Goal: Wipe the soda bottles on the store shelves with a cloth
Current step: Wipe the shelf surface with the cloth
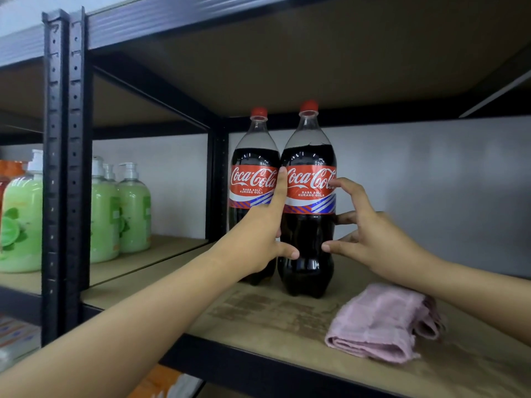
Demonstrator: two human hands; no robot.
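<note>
Both forearms reach in from the bottom edge toward the shelf. Left hand [260,242] wraps the near cola bottle [309,219] from its left side: index finger stretched up along the label edge, in the gap between the two bottles, thumb curled across the dark lower body. Right hand [370,239] comes in from the right, fingers spread and bent, thumb tip touching the lower body of the same bottle, fingertips at the label's right edge and just below it; whether those fingers press or only graze, cannot tell. Near bottle stands upright, red cap, red Coca-Cola label, dark liquid up to the shoulder. Second cola bottle [253,179] stands upright just behind and left of it, touching or nearly so, lower part hidden by the left hand. Both sit on the brown shelf board [273,317], toward its back. Pink cloth [382,323] lies folded on the same board, front right, under the right forearm, apart from the bottles, held by neither hand. Black metal upright [63,168] with punched holes splits this bay from the next one on the left. Green pump soap bottles [120,208] stand in a row on that left shelf. Grey wall runs behind the bottles.
</note>
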